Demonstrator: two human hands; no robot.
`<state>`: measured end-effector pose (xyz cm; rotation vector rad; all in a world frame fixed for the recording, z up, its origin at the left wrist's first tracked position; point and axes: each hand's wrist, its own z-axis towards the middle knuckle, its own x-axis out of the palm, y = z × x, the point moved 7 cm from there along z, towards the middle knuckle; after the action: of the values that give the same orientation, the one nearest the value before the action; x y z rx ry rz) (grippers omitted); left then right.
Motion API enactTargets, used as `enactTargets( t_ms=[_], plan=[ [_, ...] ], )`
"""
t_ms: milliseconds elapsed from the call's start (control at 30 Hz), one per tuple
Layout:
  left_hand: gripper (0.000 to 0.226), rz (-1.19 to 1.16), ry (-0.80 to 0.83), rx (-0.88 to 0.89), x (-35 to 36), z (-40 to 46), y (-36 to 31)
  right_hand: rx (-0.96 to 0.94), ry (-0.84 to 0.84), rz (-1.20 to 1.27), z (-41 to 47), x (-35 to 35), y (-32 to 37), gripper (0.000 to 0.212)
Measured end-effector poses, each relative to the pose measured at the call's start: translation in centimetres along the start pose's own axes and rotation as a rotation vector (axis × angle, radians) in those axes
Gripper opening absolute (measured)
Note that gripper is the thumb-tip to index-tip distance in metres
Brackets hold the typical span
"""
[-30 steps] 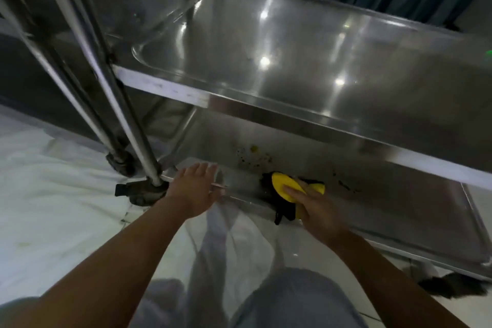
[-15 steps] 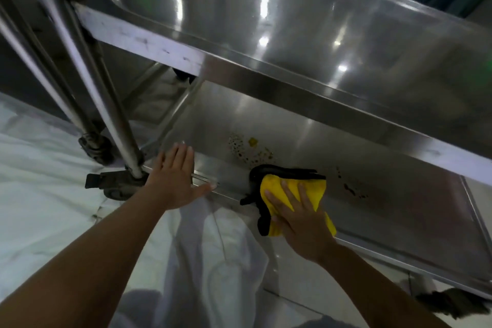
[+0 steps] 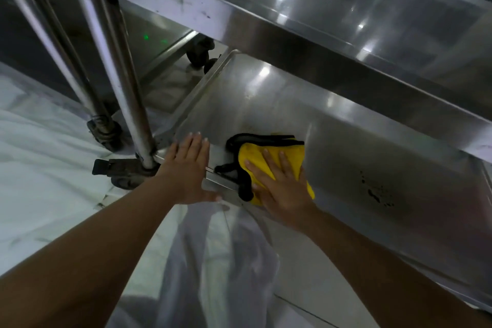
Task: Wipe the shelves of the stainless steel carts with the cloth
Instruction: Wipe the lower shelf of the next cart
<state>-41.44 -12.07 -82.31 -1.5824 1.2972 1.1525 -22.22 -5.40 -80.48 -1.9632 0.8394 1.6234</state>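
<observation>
A yellow cloth (image 3: 291,156) with a black edge lies on the bottom shelf (image 3: 332,146) of a stainless steel cart, near its front left corner. My right hand (image 3: 282,184) presses flat on the cloth with straight, spread fingers. My left hand (image 3: 190,168) rests flat on the shelf's front rim, just left of the cloth, fingers straight. Dark stains (image 3: 376,189) mark the shelf to the right of the cloth. The shelf above (image 3: 346,8) overhangs the lower one.
The cart's upright post (image 3: 117,66) and a braked caster (image 3: 119,170) stand just left of my left hand. A second cart's post (image 3: 53,50) and caster (image 3: 105,133) are further left. White sheeting (image 3: 40,168) covers the floor.
My right hand has flattened on the cloth and slid it left over the yellowish spots on the shelf. The left hand has stayed on the front rim. The view has moved lower and closer.
</observation>
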Motion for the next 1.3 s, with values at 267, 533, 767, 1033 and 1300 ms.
enactTargets(
  t_ms=[267, 533, 767, 1033, 1300],
  plan=[
    [0.123, -0.025, -0.053, -0.058, -0.2, -0.2, 0.0, 0.018, 0.064, 0.091, 1.5, -0.4, 0.7, 0.048],
    [0.123, -0.062, -0.113, -0.085, -0.5, -0.6, -0.1, 0.091, 0.073, 0.156, 15.9, -2.2, 4.4, 0.055],
    [0.133, -0.192, -0.044, -0.103, -1.3, -0.8, -0.4, 0.076, -0.015, 0.169, 12.1, -2.2, 1.8, 0.053],
    [0.105, -0.087, -0.01, -0.14, -0.9, -0.6, -0.7, 0.011, 0.034, 0.177, 4.0, -0.8, 0.4, 0.049],
    [0.105, -0.086, -0.024, -0.155, -1.1, -1.0, -0.9, 0.064, 0.058, 0.164, 16.4, -2.4, 4.3, 0.05]
  ],
)
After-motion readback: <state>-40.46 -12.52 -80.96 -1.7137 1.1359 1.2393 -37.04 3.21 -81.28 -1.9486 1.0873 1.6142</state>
